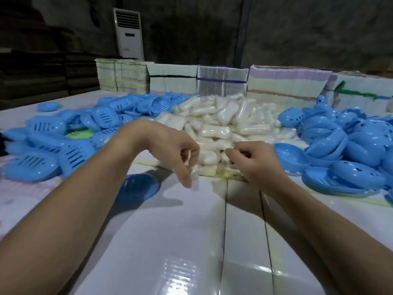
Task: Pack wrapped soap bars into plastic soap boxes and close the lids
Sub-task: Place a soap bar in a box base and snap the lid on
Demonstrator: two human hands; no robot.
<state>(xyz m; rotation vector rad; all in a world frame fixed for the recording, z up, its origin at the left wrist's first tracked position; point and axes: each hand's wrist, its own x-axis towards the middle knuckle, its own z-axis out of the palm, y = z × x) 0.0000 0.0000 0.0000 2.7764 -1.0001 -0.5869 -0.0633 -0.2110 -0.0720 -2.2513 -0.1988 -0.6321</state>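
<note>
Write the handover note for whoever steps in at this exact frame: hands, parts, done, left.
Left hand: fingers curled, pinching a wrapped soap bar at the near edge of the soap pile.
Right hand: loosely curled at the pile, grip unclear.
Slotted blue halves heaped left, hole-patterned blue halves heaped right, one blue piece lying below the left wrist.
Done: no closed box identifiable.
Left: box the soap, close lid, repeat.

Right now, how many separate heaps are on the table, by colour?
Blue heaps of soap box parts: 2, one left, one right
White heap of wrapped soap bars: 1
Total: 3
</note>
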